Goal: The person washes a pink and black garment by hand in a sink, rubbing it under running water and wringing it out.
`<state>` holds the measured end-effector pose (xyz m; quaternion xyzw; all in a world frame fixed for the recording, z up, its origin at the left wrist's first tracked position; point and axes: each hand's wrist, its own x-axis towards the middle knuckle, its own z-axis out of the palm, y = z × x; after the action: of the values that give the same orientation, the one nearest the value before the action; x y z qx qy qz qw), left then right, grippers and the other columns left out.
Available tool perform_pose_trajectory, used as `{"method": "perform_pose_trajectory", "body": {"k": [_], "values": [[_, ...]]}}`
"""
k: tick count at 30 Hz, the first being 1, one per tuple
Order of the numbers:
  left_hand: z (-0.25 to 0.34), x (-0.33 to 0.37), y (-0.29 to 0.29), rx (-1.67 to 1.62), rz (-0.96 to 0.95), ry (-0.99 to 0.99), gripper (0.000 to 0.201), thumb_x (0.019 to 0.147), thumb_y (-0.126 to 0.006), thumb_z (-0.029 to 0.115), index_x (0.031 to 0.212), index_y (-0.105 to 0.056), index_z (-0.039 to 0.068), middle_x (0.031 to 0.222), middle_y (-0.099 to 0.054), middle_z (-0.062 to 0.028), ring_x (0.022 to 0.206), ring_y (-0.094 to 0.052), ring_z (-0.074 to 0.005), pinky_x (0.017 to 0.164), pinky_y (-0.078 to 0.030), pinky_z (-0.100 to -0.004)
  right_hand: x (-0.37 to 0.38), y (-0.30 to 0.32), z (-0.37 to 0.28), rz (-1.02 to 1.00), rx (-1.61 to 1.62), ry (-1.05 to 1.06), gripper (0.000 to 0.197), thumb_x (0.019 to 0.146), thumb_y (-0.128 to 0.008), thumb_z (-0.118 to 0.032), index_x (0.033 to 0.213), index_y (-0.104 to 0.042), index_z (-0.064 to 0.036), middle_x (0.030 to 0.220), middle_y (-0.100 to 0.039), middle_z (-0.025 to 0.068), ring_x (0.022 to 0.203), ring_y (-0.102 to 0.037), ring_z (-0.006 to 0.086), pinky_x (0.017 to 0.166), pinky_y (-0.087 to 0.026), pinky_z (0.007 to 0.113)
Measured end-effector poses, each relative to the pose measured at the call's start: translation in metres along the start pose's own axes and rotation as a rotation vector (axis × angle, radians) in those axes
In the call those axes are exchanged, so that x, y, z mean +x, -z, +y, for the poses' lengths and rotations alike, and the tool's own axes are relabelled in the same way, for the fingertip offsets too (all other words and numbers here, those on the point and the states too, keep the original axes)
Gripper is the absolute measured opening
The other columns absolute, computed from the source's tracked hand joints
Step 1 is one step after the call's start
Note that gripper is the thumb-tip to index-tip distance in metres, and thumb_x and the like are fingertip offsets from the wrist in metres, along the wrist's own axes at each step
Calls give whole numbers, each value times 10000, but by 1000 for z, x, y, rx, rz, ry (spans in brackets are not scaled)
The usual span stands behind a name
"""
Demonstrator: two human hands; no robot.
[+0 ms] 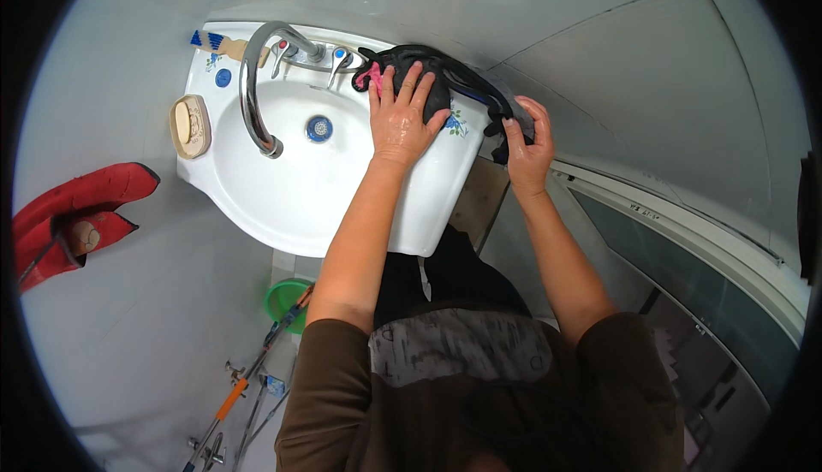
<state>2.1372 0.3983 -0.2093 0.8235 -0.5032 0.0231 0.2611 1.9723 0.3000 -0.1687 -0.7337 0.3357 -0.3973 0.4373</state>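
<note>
A bunched black fabric item (pixel 439 95) with a pink patch lies on the back right corner of the white sink (pixel 300 202). Its exact kind is hard to make out. My left hand (pixel 402 121), wet and with fingers spread, rests flat on top of it. A long dark part of the fabric hangs over the sink's right edge. There my right hand (pixel 529 142) pinches it between thumb and fingers.
A chrome faucet (pixel 251 95) arches over the basin, beside two lever handles. A soap dish (pixel 195 125) and a brush (pixel 224 47) sit at the left rim. A red cloth holder (pixel 86 189) hangs left; a green basin (pixel 282 298) stands below.
</note>
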Motion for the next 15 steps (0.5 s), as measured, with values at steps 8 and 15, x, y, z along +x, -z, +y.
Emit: {"method": "perform_pose_trajectory", "body": {"k": [8, 15], "values": [[26, -78, 26, -210, -128, 36, 535, 714, -665, 170, 1194, -498, 1, 1342, -388, -199, 1239, -316, -456, 1047, -274, -498, -4, -9, -8, 38, 24, -31, 221, 782, -605, 14, 1001, -586, -5, 1048, -584, 98, 1006, -549, 222, 909, -406, 311], [18, -50, 11, -87, -17, 92, 648, 713, -680, 196, 1273, -435, -17, 1390, -324, -211, 1276, -254, -469, 1048, -221, -563, 0, -5, -10, -27, -21, 54, 264, 734, -620, 52, 990, -593, -10, 1030, -591, 106, 976, -550, 243, 894, -417, 325]]}}
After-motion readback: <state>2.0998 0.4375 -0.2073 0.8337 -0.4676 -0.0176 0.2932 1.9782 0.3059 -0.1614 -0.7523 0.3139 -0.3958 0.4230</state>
